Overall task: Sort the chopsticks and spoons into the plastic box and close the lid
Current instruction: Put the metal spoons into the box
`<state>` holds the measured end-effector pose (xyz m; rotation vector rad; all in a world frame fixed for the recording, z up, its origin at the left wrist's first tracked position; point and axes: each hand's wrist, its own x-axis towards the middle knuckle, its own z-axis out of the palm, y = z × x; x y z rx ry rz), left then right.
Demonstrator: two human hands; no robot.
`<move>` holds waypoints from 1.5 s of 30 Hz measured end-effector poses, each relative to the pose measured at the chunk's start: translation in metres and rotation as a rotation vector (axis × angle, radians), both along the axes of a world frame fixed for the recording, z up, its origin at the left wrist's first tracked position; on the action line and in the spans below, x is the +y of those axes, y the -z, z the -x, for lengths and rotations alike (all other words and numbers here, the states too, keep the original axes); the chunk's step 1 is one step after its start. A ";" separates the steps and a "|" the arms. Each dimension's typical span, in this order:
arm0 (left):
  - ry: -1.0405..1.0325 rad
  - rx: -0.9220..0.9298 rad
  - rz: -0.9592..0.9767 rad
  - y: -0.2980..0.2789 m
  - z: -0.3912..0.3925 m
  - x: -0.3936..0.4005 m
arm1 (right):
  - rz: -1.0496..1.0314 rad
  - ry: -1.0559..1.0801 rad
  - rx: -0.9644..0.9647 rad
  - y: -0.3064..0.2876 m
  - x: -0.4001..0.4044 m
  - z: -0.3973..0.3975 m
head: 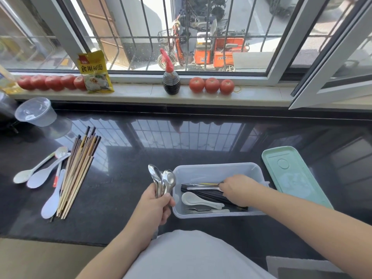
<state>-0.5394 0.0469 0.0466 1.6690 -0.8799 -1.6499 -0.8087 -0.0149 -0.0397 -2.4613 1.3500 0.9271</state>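
A clear plastic box [213, 170] sits on the black counter, holding black chopsticks [201, 191], a white spoon [193, 198] and a fork [201, 210]. My right hand [239, 190] is inside the box, fingers pinched on a thin metal utensil [203, 184]. My left hand [156, 206] grips a bunch of metal spoons [162, 181] upright, just left of the box. A pile of wooden chopsticks [79, 172] and several white plastic spoons [40, 174] lie at the left. The green lid [293, 178] rests right of the box.
A clear lidded tub [36, 111] stands at the far left of the counter. On the windowsill are tomatoes [211, 85], a dark sauce bottle [171, 81] and a yellow packet [94, 73]. An open window frame [330, 85] juts in at the right.
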 end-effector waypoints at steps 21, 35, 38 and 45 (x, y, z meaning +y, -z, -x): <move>0.049 -0.240 0.252 -0.005 0.000 -0.002 | -0.650 1.261 -1.494 -0.115 0.023 0.003; 0.151 -0.210 0.181 -0.001 0.002 0.003 | 0.100 -0.170 -0.198 0.002 0.001 0.021; 0.114 -0.201 0.142 -0.001 -0.002 0.004 | 0.097 -0.220 -0.016 0.006 0.008 0.017; 0.070 -0.111 0.085 -0.003 0.003 0.002 | 0.037 0.075 -0.154 -0.024 0.013 0.014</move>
